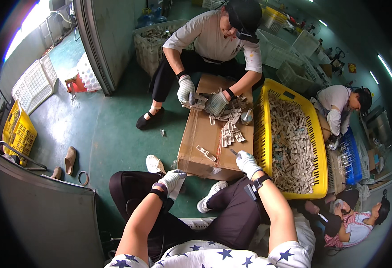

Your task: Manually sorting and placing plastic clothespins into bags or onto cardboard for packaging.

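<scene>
My left hand (172, 179), in a striped glove, is closed on a flat white piece (177, 188) beside the near left corner of a cardboard box (191, 143); the piece's kind is unclear. My right hand (248, 164), gloved too, grips a thin grey blade-like tool (234, 152) pointing over the box's near right part. Between my hands, a single whitish clip-shaped piece (205, 153) lies on the box. Farther back is a pile of similar pieces (231, 133). Across the box, a co-worker's gloved hands (201, 99) hold several greyish pieces.
A yellow crate (319, 156) full of such pieces stands right of the box. Further right are a blue crate (351, 156) and two more people. A whitish crate (149, 49) stands behind the co-worker. Shoes (70, 161) and a yellow basket (19, 131) are at left.
</scene>
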### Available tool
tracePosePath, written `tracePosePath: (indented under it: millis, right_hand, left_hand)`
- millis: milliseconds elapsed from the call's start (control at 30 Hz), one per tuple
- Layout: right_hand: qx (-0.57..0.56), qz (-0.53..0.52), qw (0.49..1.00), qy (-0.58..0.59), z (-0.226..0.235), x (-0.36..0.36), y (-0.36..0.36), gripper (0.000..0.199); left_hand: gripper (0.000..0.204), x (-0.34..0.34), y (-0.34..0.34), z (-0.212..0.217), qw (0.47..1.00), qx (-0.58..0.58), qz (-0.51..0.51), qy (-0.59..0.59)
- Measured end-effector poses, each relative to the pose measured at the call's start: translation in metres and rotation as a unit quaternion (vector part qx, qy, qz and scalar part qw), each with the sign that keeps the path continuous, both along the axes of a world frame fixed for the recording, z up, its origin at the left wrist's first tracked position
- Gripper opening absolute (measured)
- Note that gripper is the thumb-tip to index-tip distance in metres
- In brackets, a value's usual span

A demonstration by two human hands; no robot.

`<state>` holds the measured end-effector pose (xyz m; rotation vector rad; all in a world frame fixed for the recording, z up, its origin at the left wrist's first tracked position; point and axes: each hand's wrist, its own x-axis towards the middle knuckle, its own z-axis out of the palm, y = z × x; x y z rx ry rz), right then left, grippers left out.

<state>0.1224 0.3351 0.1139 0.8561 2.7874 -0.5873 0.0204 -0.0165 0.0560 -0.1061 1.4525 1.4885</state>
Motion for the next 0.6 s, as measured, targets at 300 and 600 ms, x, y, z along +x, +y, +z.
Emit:
tracePosePath:
  millis: [300, 600]
  right_hand:
    - [0.029, 0.009, 0.999, 0.029, 0.002, -0.001, -0.004, 0.018]
    - [0.015, 0.001, 1.0, 0.02, 0.0, -0.002, -0.004, 0.021]
  left_hand:
    - [0.011, -0.002, -0.001, -0.016, 1.0, 0.022, 0.014, -0.002]
    - [0.01, -0.005, -0.001, -0.033, 0.999, 0.022, 0.014, 0.044]
